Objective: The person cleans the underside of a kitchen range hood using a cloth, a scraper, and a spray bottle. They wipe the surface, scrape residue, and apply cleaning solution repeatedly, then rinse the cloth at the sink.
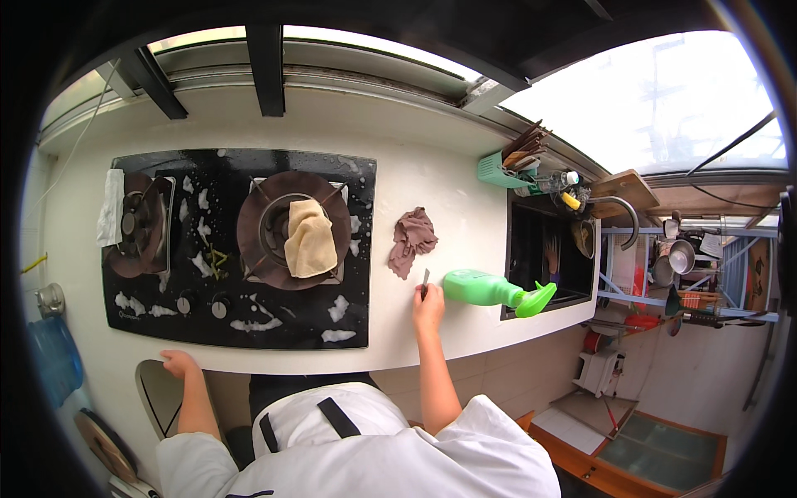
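My right hand (428, 306) grips the dark handle of a small knife or scraper (426, 277), its short metal blade pointing away from me. Close to that hand, a green spray bottle (476, 287) lies on its side on the white countertop (429, 174). Just beyond the blade is a crumpled brown cloth (413, 238). My left hand (179, 363) is at the counter's front edge, above a cabinet front; its grip is unclear. A black gas cooktop (292, 311) bears white foam patches, greenish scraps (218, 260) and a folded beige cloth (309, 239) over the right burner.
A white cloth (112, 208) lies beside the left burner (132, 224). Right of the bottle is a black sink (529, 249) with a curved faucet (629, 215) and a dim hand-shaped thing inside. A green basket (498, 171) holds chopsticks. Pans (680, 256) sit on a blue rack.
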A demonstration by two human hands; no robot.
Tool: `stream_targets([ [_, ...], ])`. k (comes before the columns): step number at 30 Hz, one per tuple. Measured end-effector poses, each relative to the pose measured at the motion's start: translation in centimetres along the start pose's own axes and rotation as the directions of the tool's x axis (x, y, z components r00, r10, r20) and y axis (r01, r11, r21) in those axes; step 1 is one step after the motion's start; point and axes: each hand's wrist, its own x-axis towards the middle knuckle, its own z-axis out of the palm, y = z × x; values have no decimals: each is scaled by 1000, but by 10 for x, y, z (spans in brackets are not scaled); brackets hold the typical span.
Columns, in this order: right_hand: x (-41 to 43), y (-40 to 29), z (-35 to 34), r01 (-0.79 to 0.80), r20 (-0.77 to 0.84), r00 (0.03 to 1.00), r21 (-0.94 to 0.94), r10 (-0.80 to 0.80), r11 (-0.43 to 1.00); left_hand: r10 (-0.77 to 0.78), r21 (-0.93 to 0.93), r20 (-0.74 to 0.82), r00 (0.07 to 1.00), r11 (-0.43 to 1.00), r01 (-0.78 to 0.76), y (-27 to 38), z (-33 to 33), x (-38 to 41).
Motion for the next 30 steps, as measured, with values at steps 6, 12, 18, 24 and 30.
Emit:
stream_targets([
  [6,28,-60,-46,-241,257,961,598,103,764,-4,-101,26,1000,995,6,-9,0,2],
  [12,131,-163,-48,-62,131,980,915,-150,398,-10,-98,34,999,995,13,-11,-2,3],
  [18,239,-219,-16,-50,73,996,929,-50,368,12,-98,19,1000,995,-10,-15,2,4],
  [24,297,-234,-8,-143,132,988,973,74,179,-3,-118,52,999,993,9,-7,-9,-5],
  [30,311,-246,-21,-84,69,984,993,161,83,13,-124,8,1000,992,-12,-7,-10,-6],
])
